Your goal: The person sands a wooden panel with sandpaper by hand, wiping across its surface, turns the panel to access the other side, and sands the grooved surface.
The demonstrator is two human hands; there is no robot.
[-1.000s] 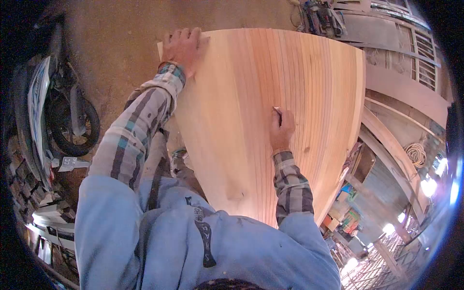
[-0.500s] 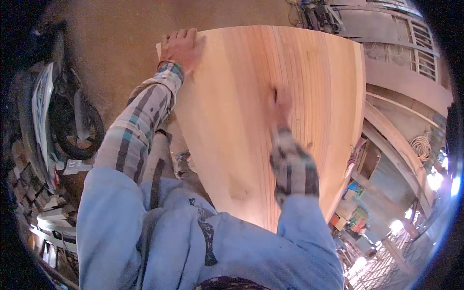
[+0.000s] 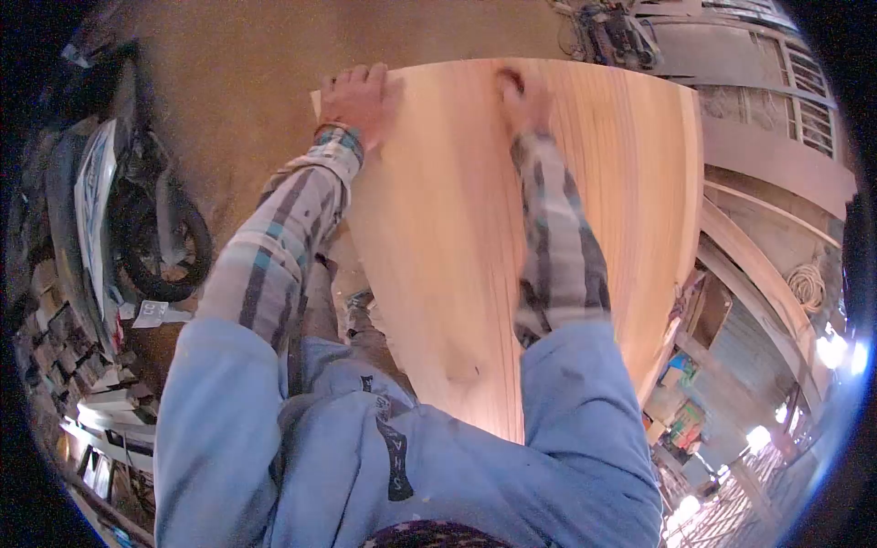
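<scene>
A large pale wooden panel (image 3: 438,237) with reddish grain bands fills the middle of the head view. At its far left corner my left hand (image 3: 356,104) lies flat on the wood, the fingers stretched out towards the edge. My right hand (image 3: 530,102) is pressed on the panel near the far edge, its fingers curled and blurred by motion. A dark curved patch shows by those fingers, and whatever is under them is too smeared to name. A small dark mark or knot appears low on the panel.
A motorcycle (image 3: 151,219) stands on the left, above stacked blocks (image 3: 64,365). Machinery (image 3: 614,35) sits beyond the panel. To the right are long planks (image 3: 763,274), a coiled rope (image 3: 806,288) and colourful clutter (image 3: 681,420). Brown floor (image 3: 247,64) lies at the far left.
My right hand has slid forward across the panel, from its middle to near the far edge. My left hand stays at the corner. The whole view has shifted slightly.
</scene>
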